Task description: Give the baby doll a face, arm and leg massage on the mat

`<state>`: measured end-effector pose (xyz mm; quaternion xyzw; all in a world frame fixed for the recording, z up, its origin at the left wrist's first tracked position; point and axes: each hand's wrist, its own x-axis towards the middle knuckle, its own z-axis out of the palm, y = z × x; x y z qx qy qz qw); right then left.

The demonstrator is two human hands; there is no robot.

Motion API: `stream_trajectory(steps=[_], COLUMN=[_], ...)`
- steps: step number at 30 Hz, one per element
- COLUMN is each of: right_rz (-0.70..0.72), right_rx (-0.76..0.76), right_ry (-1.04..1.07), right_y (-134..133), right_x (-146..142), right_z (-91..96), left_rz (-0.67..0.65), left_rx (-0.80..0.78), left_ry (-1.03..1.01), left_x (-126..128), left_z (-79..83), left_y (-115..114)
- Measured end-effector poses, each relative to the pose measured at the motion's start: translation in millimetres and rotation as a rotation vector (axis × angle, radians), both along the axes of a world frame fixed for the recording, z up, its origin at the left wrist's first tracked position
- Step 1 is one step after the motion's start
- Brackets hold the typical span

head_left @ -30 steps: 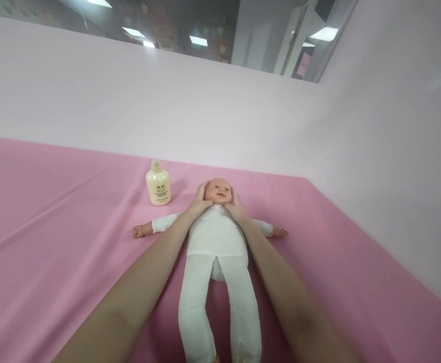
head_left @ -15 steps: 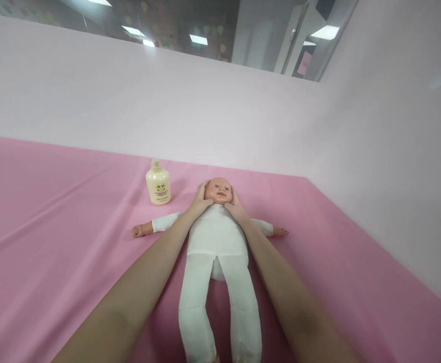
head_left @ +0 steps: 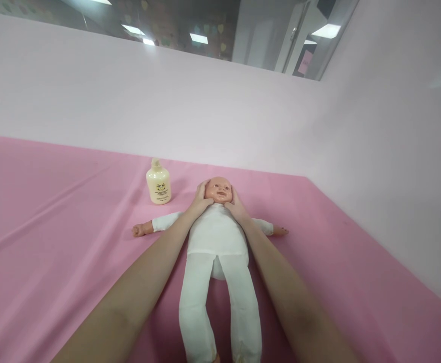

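A baby doll (head_left: pixel 217 232) with a white cloth body lies on its back, its arms spread to both sides and its legs toward me. My left hand (head_left: pixel 201 199) cups one side of the doll's head, thumb at the jaw. On the opposite side, my right hand (head_left: pixel 237 202) holds the head the same way, its thumb near the chin. Both hands are closed around the head, and the fingers behind it are partly hidden. Left of the head stands a pale yellow pump bottle (head_left: pixel 159 186), apart from my hands.
Pink cloth (head_left: pixel 72 212) with a few creases covers the surface under the doll. A pale wall (head_left: pixel 148 101) rises behind and on the right. Above it is a glass pane (head_left: pixel 175 30) with light reflections.
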<state>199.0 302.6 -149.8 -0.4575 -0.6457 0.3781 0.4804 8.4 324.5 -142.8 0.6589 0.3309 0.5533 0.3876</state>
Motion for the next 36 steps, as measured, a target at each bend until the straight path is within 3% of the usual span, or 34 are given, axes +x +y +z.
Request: stream_trajectory(steps=[13,36], right_rz=[-0.017,0.029], right_rx=[-0.043,-0.056], right_ry=[0.002,0.015], right_y=[4,-9], right_x=[2,-3], right_z=[-6.9,11.7], left_rz=[-0.007,0.001], left_rx=[-0.014,-0.011], left_ry=[-0.013,-0.015], left_x=[0,2], left_z=[0.6,-8.6], left_y=[0,11])
